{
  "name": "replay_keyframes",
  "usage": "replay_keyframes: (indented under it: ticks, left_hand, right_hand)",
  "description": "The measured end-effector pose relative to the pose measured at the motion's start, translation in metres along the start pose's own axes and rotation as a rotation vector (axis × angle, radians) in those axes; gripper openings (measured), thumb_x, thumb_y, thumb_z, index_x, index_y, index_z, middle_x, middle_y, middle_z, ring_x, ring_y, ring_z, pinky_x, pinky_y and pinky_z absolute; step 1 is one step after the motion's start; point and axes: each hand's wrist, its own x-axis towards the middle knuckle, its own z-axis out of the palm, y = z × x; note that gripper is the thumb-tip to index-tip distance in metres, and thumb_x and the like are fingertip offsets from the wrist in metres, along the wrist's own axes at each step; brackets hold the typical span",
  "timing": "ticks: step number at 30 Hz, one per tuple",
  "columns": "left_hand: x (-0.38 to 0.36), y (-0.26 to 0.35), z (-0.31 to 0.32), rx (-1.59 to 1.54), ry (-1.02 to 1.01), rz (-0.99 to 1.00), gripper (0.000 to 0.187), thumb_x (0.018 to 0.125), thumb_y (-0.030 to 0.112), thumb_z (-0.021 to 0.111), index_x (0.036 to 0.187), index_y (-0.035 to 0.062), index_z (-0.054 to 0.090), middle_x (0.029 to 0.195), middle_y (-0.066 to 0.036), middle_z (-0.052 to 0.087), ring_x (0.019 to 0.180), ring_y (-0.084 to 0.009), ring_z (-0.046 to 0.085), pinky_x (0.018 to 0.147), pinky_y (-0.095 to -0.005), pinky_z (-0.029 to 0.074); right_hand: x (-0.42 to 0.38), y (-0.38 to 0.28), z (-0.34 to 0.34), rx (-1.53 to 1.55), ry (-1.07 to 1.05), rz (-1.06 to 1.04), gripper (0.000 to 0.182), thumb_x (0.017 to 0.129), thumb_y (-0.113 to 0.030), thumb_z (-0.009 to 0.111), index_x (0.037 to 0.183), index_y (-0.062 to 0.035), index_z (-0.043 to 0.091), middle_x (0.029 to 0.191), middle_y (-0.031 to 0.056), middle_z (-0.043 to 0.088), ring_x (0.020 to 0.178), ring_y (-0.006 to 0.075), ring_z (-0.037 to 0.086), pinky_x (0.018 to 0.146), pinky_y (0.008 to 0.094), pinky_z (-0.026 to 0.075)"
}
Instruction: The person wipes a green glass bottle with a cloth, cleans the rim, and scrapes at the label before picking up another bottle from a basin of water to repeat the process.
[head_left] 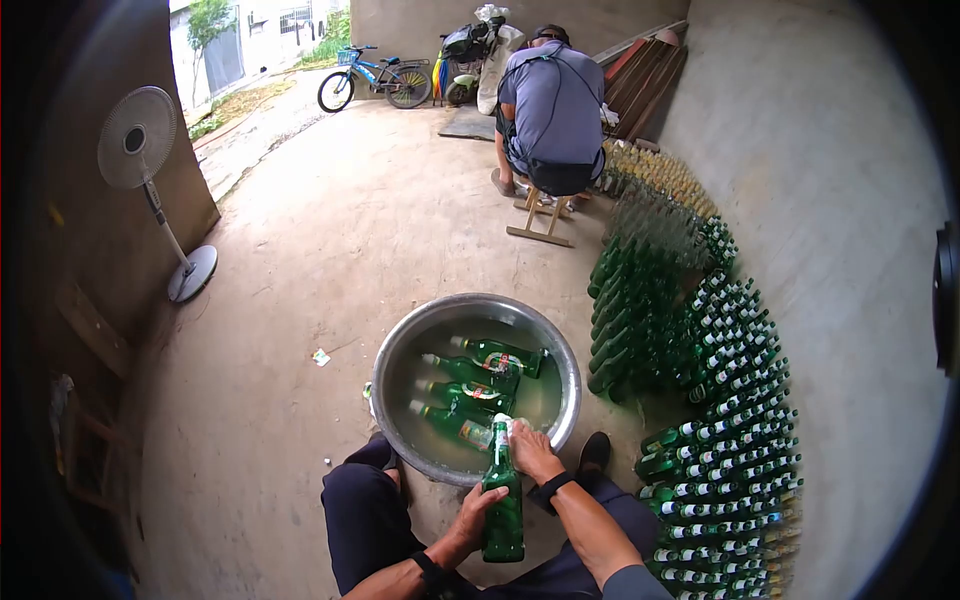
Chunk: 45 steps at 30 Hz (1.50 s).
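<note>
A green glass bottle [503, 520] stands nearly upright over my lap, at the near rim of a metal basin. My left hand [468, 520] is closed around its body from the left. At the bottle's neck, my right hand [535, 450] has its fingers curled on a crumpled white wad [507, 424]; its exact kind I cannot tell. Cloudy water fills the basin [573, 385]. Several green bottles lie in it on their sides, among them a labelled bottle [500, 354] toward the back and another [468, 428] nearer me.
Rows of green bottles [730, 430] line the right wall, beside darker stacked bottles [640, 320]. Further ahead a person [552, 105] sits on a wooden stool [540, 236], back toward me. A standing fan [140, 140] is at left, a blue bicycle [375, 72] by the far opening.
</note>
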Motion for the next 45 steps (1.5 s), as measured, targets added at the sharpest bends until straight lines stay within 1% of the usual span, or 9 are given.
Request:
replay_keyframes:
  ticks: [5,9,10,13,19,23,32,39,45]
  left_hand:
    - [0.000,0.001,-0.006,-0.094,-0.126,-0.037,0.042,0.090,0.031,0.068,0.122,0.0089,0.053,0.094,-0.008,0.062,0.077,-0.0208,0.066,0.064,-0.0369,0.058]
    - [-0.015,0.014,0.006,-0.119,-0.124,-0.063,0.049,0.089,0.039,0.067,0.123,0.0052,0.058,0.096,-0.011,0.066,0.083,-0.0250,0.069,0.073,-0.0395,0.058]
    - [-0.014,0.015,0.006,-0.126,-0.118,-0.074,0.049,0.089,0.039,0.067,0.123,0.0052,0.058,0.096,-0.011,0.066,0.083,-0.0250,0.069,0.073,-0.0395,0.058]
    - [-0.013,0.014,0.005,-0.133,-0.191,-0.084,0.051,0.090,0.039,0.066,0.126,0.0043,0.056,0.099,-0.012,0.066,0.085,-0.0259,0.069,0.076,-0.0403,0.058]
    - [-0.011,0.017,0.011,-0.112,-0.192,-0.050,0.055,0.089,0.039,0.067,0.127,0.0025,0.054,0.100,-0.011,0.065,0.084,-0.0248,0.068,0.077,-0.0403,0.058]
    - [-0.013,0.019,0.021,0.022,-0.133,0.052,0.057,0.088,0.036,0.066,0.131,0.0033,0.050,0.100,-0.012,0.064,0.084,-0.0236,0.068,0.075,-0.0386,0.059]
    - [-0.016,0.018,0.021,-0.055,-0.114,-0.054,0.058,0.088,0.038,0.065,0.132,0.0033,0.049,0.101,-0.010,0.063,0.083,-0.0215,0.068,0.073,-0.0369,0.058]
    - [-0.016,0.018,0.026,-0.056,-0.109,-0.021,0.057,0.090,0.041,0.065,0.131,0.0035,0.052,0.099,-0.010,0.064,0.084,-0.0211,0.068,0.074,-0.0361,0.058]
    - [-0.021,0.027,0.014,-0.095,-0.202,-0.120,0.060,0.090,0.047,0.064,0.125,-0.0017,0.058,0.100,-0.013,0.068,0.083,-0.0225,0.069,0.074,-0.0359,0.058]
  right_hand:
    - [-0.016,-0.021,-0.043,0.033,0.163,-0.040,0.025,0.098,-0.022,0.055,0.098,0.0005,0.065,0.096,0.0247,0.068,0.084,0.0482,0.068,0.073,0.0557,0.056]
    - [-0.012,-0.015,-0.058,0.589,0.103,0.033,0.034,0.103,-0.026,0.055,0.090,0.0021,0.068,0.079,0.0178,0.072,0.071,0.0295,0.074,0.062,0.0433,0.059]
    - [-0.018,-0.022,-0.071,1.223,-0.004,0.281,0.034,0.105,-0.028,0.056,0.101,0.0023,0.070,0.086,0.0090,0.074,0.072,0.0181,0.073,0.061,0.0352,0.059]
    - [-0.029,-0.029,-0.099,1.578,-0.227,0.246,0.038,0.105,-0.026,0.058,0.128,0.0052,0.060,0.103,0.0087,0.071,0.085,0.0171,0.072,0.078,0.0300,0.060]
    - [-0.041,-0.051,-0.123,1.453,-0.154,-0.019,0.065,0.097,-0.010,0.067,0.152,0.0036,0.035,0.105,0.0143,0.070,0.093,0.0202,0.072,0.084,0.0315,0.058]
    - [-0.037,-0.052,-0.126,1.370,-0.149,-0.003,0.063,0.097,-0.004,0.064,0.152,0.0034,0.033,0.097,0.0143,0.070,0.087,0.0199,0.072,0.083,0.0311,0.058]
    - [-0.032,-0.060,-0.093,1.356,0.058,0.157,0.031,0.106,-0.023,0.057,0.131,-0.0037,0.059,0.077,0.0051,0.066,0.061,0.0142,0.067,0.054,0.0277,0.055]
    - [-0.034,-0.053,-0.106,1.370,0.031,0.148,0.028,0.105,-0.016,0.058,0.129,-0.0009,0.060,0.076,0.0025,0.064,0.063,0.0128,0.066,0.053,0.0282,0.055]
    - [-0.044,-0.040,-0.133,1.101,-0.035,0.090,0.040,0.100,-0.004,0.063,0.139,0.0033,0.055,0.096,0.0019,0.067,0.084,0.0049,0.062,0.079,0.0180,0.050]
